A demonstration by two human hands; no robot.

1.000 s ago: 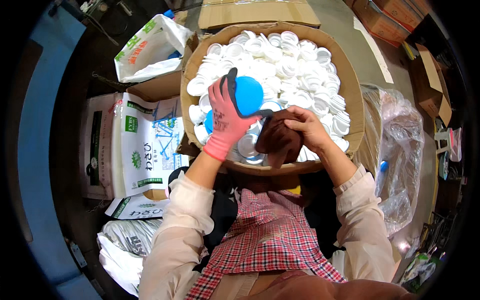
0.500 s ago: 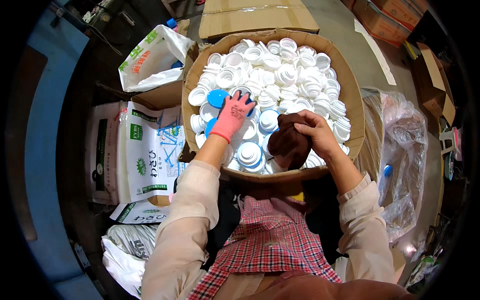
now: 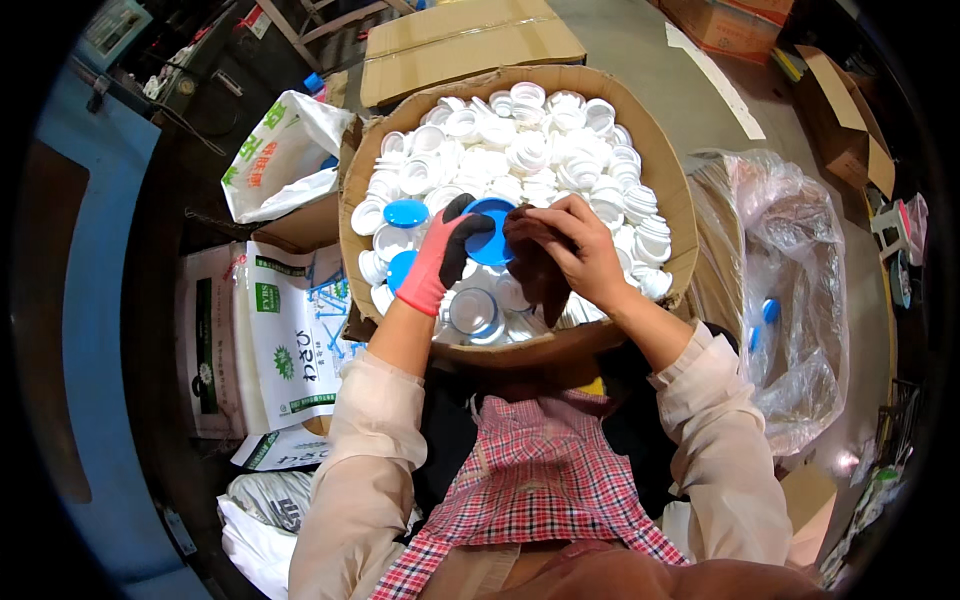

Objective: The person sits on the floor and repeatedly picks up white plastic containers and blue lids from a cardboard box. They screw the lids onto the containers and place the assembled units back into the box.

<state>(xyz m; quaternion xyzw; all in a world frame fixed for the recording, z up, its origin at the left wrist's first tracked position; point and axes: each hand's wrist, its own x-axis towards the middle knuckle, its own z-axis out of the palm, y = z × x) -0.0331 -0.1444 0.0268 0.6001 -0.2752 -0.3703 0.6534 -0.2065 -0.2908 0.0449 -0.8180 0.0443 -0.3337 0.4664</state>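
Note:
My left hand (image 3: 450, 250), in a pink glove with dark fingertips, grips a round blue lid (image 3: 489, 236) by its left side. Bare-skinned, my right hand (image 3: 578, 248) pinches a dark brown cloth (image 3: 537, 272), which hangs down and touches the lid's right edge. Both hands are over a cardboard box (image 3: 665, 190) heaped with white plastic caps (image 3: 530, 150). Other blue lids (image 3: 406, 213) lie among the caps left of my gloved hand. A white cap with a blue rim (image 3: 474, 312) sits just below the hands.
A closed cardboard carton (image 3: 470, 45) stands behind the box. On the left are a white plastic bag (image 3: 285, 155) and printed white sacks (image 3: 290, 340). A clear plastic bag (image 3: 790, 300) with blue pieces inside lies at the right, and an opened carton (image 3: 845, 120) stands farther back.
My left hand has picked up a blue lid from the caps. My right hand has brought the brown cloth up and left against it. The whole view has shifted slightly.

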